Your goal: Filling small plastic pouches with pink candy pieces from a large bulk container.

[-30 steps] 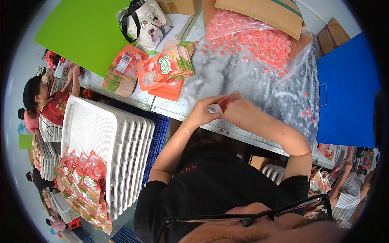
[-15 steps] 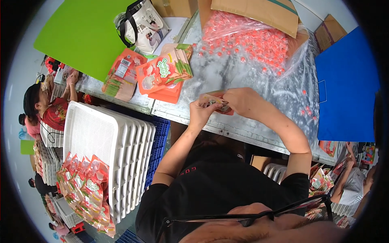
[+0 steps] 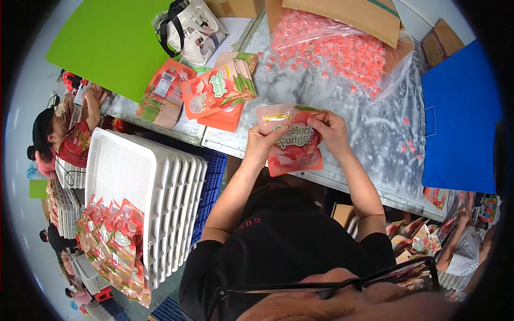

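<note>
The pouch (image 3: 292, 140) looked like glossy printed plastic film, smooth and slightly crinkled. The desk (image 3: 375, 134) lay under a clear, shiny plastic sheet. The sweets (image 3: 342, 53) sat in a transparent plastic bag. The box (image 3: 348, 13) was matt brown cardboard. The trays (image 3: 155, 198) seemed hard white plastic, perhaps perforated. The bag (image 3: 193, 27) looked like cloth.

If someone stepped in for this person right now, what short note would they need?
Left hand and right hand: both grip one pink pouch by its top edge, held upright over the table.
More pouches lie stacked on the table to the left; small pink candies sit in a clear bag further back.
Done: filled pouches stand in the white trays at left.
Left: whether this pouch is filled or sealed is not visible.
</note>
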Available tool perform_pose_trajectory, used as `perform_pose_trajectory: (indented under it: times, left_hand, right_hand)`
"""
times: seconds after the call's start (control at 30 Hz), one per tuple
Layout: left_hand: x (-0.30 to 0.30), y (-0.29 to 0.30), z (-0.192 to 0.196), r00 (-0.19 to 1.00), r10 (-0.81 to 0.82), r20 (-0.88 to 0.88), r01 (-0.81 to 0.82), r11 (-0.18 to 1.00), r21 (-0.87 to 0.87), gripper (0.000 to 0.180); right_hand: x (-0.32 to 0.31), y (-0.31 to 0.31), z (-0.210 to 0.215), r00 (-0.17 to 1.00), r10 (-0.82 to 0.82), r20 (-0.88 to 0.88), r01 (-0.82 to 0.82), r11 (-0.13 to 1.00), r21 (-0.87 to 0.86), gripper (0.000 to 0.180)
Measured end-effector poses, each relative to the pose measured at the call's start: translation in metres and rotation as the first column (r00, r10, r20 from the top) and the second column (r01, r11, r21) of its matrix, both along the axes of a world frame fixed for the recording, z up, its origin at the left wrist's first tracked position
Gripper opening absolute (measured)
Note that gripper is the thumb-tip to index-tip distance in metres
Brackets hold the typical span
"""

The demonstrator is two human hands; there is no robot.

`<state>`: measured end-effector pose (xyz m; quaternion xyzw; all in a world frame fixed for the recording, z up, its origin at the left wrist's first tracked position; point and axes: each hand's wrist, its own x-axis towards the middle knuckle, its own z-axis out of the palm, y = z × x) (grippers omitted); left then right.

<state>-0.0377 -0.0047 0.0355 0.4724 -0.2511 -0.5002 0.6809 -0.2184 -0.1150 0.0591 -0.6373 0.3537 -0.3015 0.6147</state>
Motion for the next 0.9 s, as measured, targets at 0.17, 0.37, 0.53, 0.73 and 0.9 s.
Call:
perform_pose_trajectory:
  times: [0.17,0.37,0.53,0.73,0.9]
  left_hand:
    - [0.001,-0.001,0.013,0.996,-0.017,-0.090,0.013,0.999,-0.038,0.016]
    - [0.001,-0.002,0.010,0.999,-0.031,-0.014,0.031,0.998,-0.053,0.017]
    - [-0.002,-0.001,0.004,0.996,-0.081,-0.036,0.081,0.997,-0.019,0.018]
    - [0.006,-0.002,-0.017,0.993,-0.100,-0.061,0.100,0.995,0.005,0.019]
    - [0.008,0.000,-0.024,0.992,-0.064,-0.108,0.068,0.997,0.039,0.020]
  right_hand:
    - [-0.002,0.006,-0.008,0.995,0.040,0.092,-0.053,0.989,0.140,0.013]
    - [0.007,0.011,-0.021,0.978,0.059,0.198,-0.062,0.998,0.011,0.018]
    - [0.011,0.012,-0.025,0.984,0.054,0.171,-0.042,0.996,-0.073,0.016]
    - [0.013,0.015,-0.030,0.979,0.014,0.205,-0.022,0.999,0.037,0.017]
    - [0.007,0.012,-0.037,0.990,-0.014,0.140,-0.026,0.960,0.279,0.014]
